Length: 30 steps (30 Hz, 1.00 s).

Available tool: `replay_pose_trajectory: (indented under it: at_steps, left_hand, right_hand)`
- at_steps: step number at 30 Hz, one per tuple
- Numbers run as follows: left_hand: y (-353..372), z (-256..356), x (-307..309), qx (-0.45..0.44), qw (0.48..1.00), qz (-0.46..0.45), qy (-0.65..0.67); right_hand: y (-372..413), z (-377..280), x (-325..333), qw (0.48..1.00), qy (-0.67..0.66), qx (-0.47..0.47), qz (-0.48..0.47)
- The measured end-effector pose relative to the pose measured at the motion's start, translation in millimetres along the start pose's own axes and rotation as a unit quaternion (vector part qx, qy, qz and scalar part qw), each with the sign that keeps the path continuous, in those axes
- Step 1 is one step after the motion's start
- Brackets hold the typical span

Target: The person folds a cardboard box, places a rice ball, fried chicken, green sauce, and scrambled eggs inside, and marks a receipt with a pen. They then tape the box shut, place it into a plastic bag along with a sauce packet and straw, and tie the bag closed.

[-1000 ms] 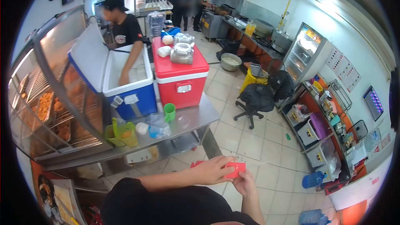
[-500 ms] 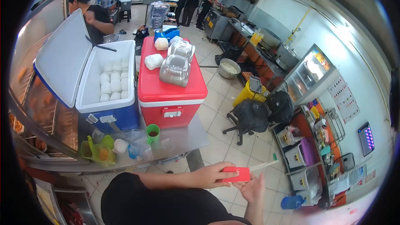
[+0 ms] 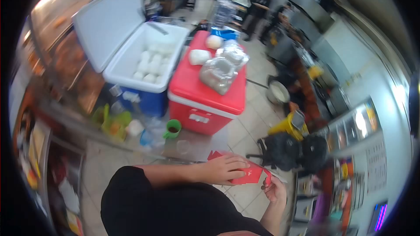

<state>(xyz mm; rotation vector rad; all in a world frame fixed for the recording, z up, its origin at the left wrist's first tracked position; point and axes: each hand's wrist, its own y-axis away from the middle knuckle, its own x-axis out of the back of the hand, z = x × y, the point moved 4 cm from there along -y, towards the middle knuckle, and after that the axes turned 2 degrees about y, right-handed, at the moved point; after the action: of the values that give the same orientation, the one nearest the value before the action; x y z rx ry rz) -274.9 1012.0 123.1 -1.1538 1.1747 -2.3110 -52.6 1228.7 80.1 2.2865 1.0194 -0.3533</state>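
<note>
My left hand (image 3: 222, 169) is wrapped over a red cardboard box (image 3: 250, 175), its fingers lying across the top. The box has flaps sticking out at both ends. At the box's right end, my right hand (image 3: 275, 189) pinches a narrow red flap with thumb and fingers. A pale strip shows just beyond that hand, too blurred to make out. Both hands are held in front of my body, near the edge of the metal table (image 3: 218, 141).
An open blue cooler (image 3: 155, 102) holds several white wrapped bundles. Beside it, a red cooler (image 3: 186, 83) carries clear plastic containers (image 3: 216, 74) and white bundles (image 3: 200, 57). A green mug (image 3: 172, 129) stands in front. Rightward are a black chair (image 3: 282, 150) and shelves; people work far back.
The red box has unfolded from a compact shape into a larger one with flaps out. My right hand has moved onto its end flap. The view has turned, shifting the coolers rightward.
</note>
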Motion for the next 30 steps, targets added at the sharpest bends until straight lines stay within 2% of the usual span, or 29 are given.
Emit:
replay_pose_trajectory:
  at_steps: [1,3,4,5,6,7,8,9,11,12,15,16,17,18,19,20,21,24,25,26,27,29,30]
  left_hand:
    - [2,6,2,-0.001,0.999,0.024,-0.026]
    - [8,20,6,0.044,0.991,0.072,-0.107]
    - [10,31,5,0.043,0.983,0.103,-0.143]
    - [15,44,2,0.042,0.974,0.131,-0.182]
    - [20,58,-3,0.046,0.957,0.172,-0.228]
    - [24,73,-5,0.093,0.937,0.190,-0.278]
    - [30,97,-10,0.092,0.912,0.206,-0.343]
    - [40,124,-17,0.090,0.884,0.215,-0.405]
    - [61,167,-27,0.143,0.825,0.234,-0.494]
    - [68,191,-33,0.154,0.795,0.238,-0.536]
    - [87,268,-39,0.234,0.705,0.247,-0.622]
    - [97,289,-43,0.244,0.671,0.237,-0.659]
    - [103,312,-49,0.251,0.659,0.235,-0.669]
    - [110,339,-54,0.272,0.633,0.273,-0.671]
    - [117,364,-61,0.291,0.606,0.312,-0.672]
    - [123,386,-70,0.299,0.575,0.307,-0.697]
    - [123,402,-78,0.302,0.565,0.303,-0.705]
    - [138,464,-101,0.338,0.478,0.324,-0.743]
    - [145,483,-106,0.337,0.475,0.318,-0.748]
    - [155,506,-109,0.341,0.440,0.362,-0.748]
    - [165,527,-110,0.343,0.404,0.405,-0.745]
    - [177,563,-114,0.335,0.394,0.394,-0.760]
    - [189,584,-117,0.344,0.382,0.432,-0.741]
  right_hand:
    - [-12,-2,-11,0.999,0.020,-0.026,-0.031]
    - [-38,-17,-36,0.976,0.175,0.128,0.031]
    - [-47,-17,-57,0.959,0.212,0.186,0.010]
    - [-57,-6,-76,0.959,0.233,0.156,-0.050]
    - [-59,-2,-90,0.940,0.249,0.224,-0.065]
    - [-56,2,-104,0.919,0.254,0.290,-0.083]
    - [-49,14,-115,0.894,0.287,0.315,-0.136]
    - [-41,34,-128,0.890,0.296,0.286,-0.197]
    - [-18,66,-150,0.906,0.257,0.244,-0.230]
    - [-14,88,-155,0.900,0.252,0.214,-0.285]
    - [57,142,-187,0.905,0.170,0.029,-0.389]
    - [82,153,-198,0.898,0.170,0.019,-0.406]
    - [114,167,-209,0.877,0.171,-0.070,-0.444]
    - [141,179,-212,0.848,0.173,-0.158,-0.476]
    - [156,189,-211,0.841,0.174,-0.166,-0.484]
    - [174,203,-212,0.803,0.169,-0.207,-0.533]
    - [193,213,-216,0.760,0.163,-0.247,-0.579]
    - [275,231,-212,0.730,0.191,-0.288,-0.590]
    - [299,238,-212,0.716,0.201,-0.304,-0.596]
    - [311,253,-212,0.688,0.202,-0.332,-0.612]
    - [328,269,-213,0.686,0.197,-0.332,-0.617]
    - [371,302,-212,0.686,0.205,-0.368,-0.593]
    - [389,324,-207,0.657,0.201,-0.392,-0.612]
